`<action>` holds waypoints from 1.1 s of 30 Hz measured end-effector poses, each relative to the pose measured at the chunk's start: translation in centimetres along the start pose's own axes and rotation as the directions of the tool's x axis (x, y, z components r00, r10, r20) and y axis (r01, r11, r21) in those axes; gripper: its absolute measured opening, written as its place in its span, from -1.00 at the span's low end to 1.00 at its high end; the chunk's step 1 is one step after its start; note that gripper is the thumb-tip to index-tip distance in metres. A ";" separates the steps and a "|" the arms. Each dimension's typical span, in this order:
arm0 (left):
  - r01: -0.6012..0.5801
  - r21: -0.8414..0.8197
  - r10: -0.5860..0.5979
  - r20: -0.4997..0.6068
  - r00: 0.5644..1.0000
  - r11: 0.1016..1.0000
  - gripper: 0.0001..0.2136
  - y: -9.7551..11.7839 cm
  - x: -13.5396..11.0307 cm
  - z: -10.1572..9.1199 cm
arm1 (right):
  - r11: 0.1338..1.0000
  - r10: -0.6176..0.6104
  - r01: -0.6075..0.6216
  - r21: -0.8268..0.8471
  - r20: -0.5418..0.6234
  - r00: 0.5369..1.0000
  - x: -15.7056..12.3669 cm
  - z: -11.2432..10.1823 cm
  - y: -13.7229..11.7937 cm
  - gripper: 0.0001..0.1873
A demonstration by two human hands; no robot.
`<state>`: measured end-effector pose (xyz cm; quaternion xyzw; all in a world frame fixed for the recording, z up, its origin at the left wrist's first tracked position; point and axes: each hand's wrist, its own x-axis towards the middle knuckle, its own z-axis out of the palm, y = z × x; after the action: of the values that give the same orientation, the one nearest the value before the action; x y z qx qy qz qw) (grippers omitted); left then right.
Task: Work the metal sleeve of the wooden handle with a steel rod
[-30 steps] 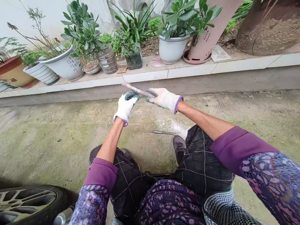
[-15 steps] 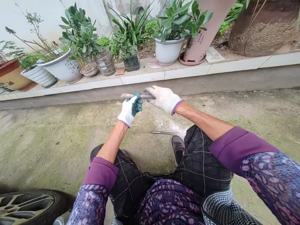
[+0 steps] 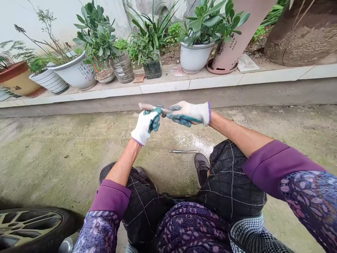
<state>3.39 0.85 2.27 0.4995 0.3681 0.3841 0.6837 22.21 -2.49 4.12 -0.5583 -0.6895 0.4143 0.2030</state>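
My left hand (image 3: 147,123), in a white glove with a green coated palm, is closed around a brownish, stick-like handle (image 3: 147,106). The handle's blunt end sticks out to the left past my thumb. My right hand (image 3: 188,114), gloved the same way, is closed on the handle's right part, its thumb along the top and its coated fingers underneath. That right end is mostly hidden in the glove. Below my hands, a thin metallic strip (image 3: 183,151) lies on the concrete beside my shoe (image 3: 202,162), near a patch of white powder (image 3: 196,142).
Ahead runs a low tiled ledge (image 3: 163,88) bearing several potted plants, among them a white pot (image 3: 196,58) and a tall pink planter (image 3: 228,52). A large brown jar-like form (image 3: 302,42) stands at the right. At lower left is a car wheel (image 3: 31,225).
My right hand has turned so its coated fingers show and curl under the handle, and its wrist has shifted right. The left hand keeps its hold. The view has shifted slightly.
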 end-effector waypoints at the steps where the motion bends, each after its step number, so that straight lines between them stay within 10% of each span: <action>1: -0.002 -0.001 0.002 -0.029 1.000 1.000 -0.70 -0.2 0.2 0.0 | 0.998 -0.007 0.005 -0.055 -0.041 0.999 0.0 0.2 0.0 -0.62; 4: -0.019 -0.042 0.013 -0.128 0.992 0.999 -0.74 -0.4 1.0 0.2 | 0.897 -0.114 -0.028 -0.440 -0.292 0.950 0.2 1.2 -0.2 -0.59; 9: -0.027 0.041 0.032 -0.131 0.991 0.999 -0.81 0.1 1.5 0.2 | 0.710 -0.177 -0.126 -0.693 -0.348 0.920 0.3 1.0 -0.4 -0.49; 14: -0.032 0.165 0.019 0.080 0.997 0.986 -0.76 0.2 -0.1 -0.5 | 0.903 -0.126 -0.043 -0.427 -0.360 0.924 0.1 -0.6 0.3 -0.58; 22: 0.006 0.483 -0.098 0.166 0.981 0.876 -0.84 -0.4 -0.5 -3.0 | 0.968 -0.100 0.070 0.239 0.119 0.988 -3.4 -0.6 0.0 -0.57; 27: 0.057 0.683 -0.189 0.121 0.974 0.728 -0.84 -1.1 -0.7 -4.1 | 0.978 0.051 0.023 -0.206 0.346 0.937 -3.0 1.1 2.8 -0.71; 33: 0.144 0.682 -0.279 0.091 0.956 0.717 -0.83 -3.2 -0.7 -2.7 | 0.721 0.166 -0.088 -0.687 0.049 0.985 0.4 1.4 5.5 -0.69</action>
<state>1.18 0.65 -1.34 0.6993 0.4699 0.0966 0.5300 24.39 -2.43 -1.16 -0.6167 -0.7632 0.1744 -0.0819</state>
